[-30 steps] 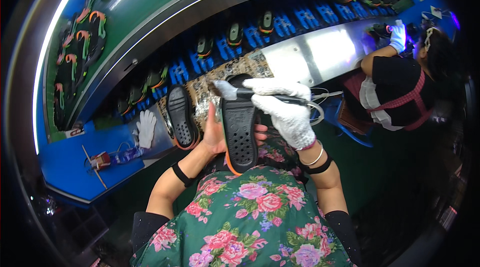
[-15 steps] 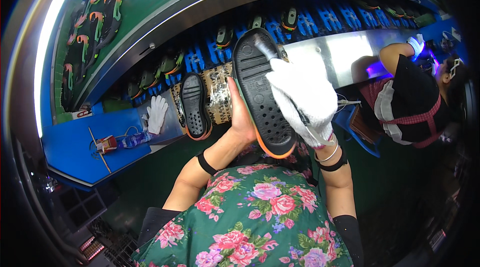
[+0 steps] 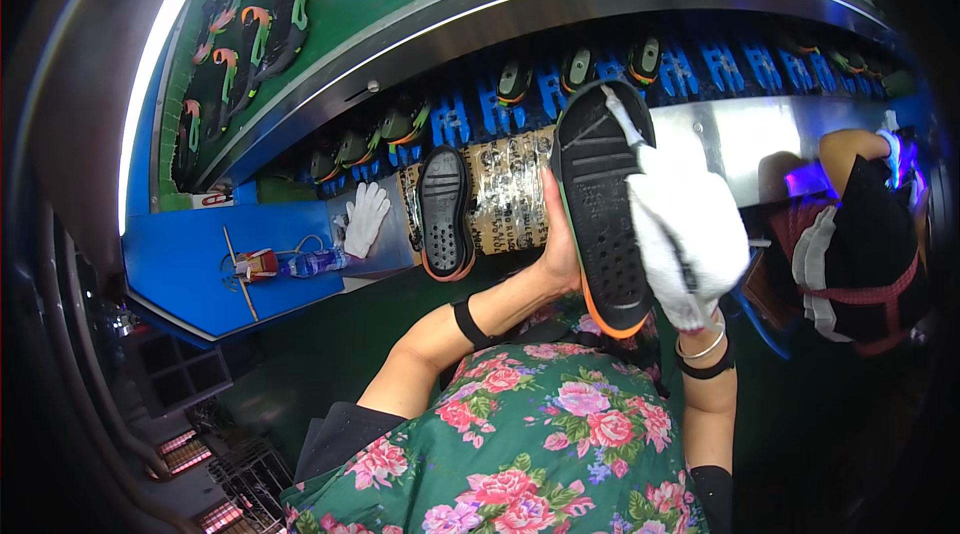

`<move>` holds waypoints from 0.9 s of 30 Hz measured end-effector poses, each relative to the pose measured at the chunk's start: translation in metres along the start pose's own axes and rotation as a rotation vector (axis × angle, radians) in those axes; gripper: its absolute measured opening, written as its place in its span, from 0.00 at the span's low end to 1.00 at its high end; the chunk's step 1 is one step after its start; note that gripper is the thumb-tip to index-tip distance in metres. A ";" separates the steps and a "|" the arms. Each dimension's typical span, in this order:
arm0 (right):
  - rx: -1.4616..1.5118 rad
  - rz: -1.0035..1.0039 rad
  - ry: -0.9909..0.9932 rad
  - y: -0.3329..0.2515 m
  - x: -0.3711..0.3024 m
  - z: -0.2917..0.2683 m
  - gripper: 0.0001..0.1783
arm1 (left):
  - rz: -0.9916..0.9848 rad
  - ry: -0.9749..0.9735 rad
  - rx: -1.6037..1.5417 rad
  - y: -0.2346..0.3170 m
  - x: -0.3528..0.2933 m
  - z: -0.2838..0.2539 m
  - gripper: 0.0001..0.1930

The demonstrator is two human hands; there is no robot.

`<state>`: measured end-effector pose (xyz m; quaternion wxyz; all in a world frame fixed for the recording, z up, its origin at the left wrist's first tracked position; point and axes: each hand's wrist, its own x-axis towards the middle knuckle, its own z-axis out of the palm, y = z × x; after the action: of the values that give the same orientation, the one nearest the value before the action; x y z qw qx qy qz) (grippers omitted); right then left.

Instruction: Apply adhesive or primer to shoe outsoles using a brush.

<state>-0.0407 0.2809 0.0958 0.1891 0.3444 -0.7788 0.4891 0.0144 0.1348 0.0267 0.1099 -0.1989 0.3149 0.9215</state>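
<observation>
My bare left hand (image 3: 562, 246) grips a black shoe sole (image 3: 603, 196) with an orange rim at its lower end, the hollow side facing up. Over its right edge is my right hand (image 3: 690, 234), in a white knit glove, closed around a small brush (image 3: 625, 120). The pale brush tip touches the sole's inner surface near the far end. A similar black sole (image 3: 445, 214) rests to the left on a bench section covered with cardboard and clear tape (image 3: 508, 196).
Shoe parts and blue holders (image 3: 678, 72) line the rack behind. A white glove (image 3: 367, 219), a bottle (image 3: 315, 263) and a stick (image 3: 240, 274) lie on the blue table (image 3: 175, 269) at left. At right, a co-worker (image 3: 860, 254) sits by the metal bench (image 3: 740, 129).
The whole scene has shifted right in the picture. Both hands keep hold of the sole and the brush. The brush's angle has changed slightly, its tip still at the sole's far end.
</observation>
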 end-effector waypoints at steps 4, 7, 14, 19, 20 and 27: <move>-0.020 -0.038 -0.184 0.003 -0.021 0.014 0.21 | -0.051 -0.124 0.060 0.008 0.005 -0.006 0.58; 0.217 0.089 -0.150 0.003 -0.016 0.004 0.18 | 0.009 -0.551 -0.476 -0.006 0.023 -0.041 0.57; 0.013 -0.052 -0.245 0.006 -0.040 0.009 0.25 | 0.081 -0.260 0.033 -0.015 0.025 -0.043 0.53; 0.309 0.046 -0.097 0.017 -0.022 0.000 0.24 | 0.073 -0.125 0.223 -0.008 0.022 -0.045 0.52; 0.306 0.050 -0.102 0.015 -0.024 -0.002 0.24 | 0.074 -0.331 -0.278 -0.019 0.030 -0.055 0.51; 0.300 -0.035 -0.166 0.008 -0.015 0.010 0.18 | -0.072 -0.229 -0.020 -0.014 0.020 -0.079 0.63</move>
<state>-0.0359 0.2799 0.0770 0.0790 0.4217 -0.7037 0.5663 0.0246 0.0976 -0.0462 0.1762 -0.1044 0.2839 0.9367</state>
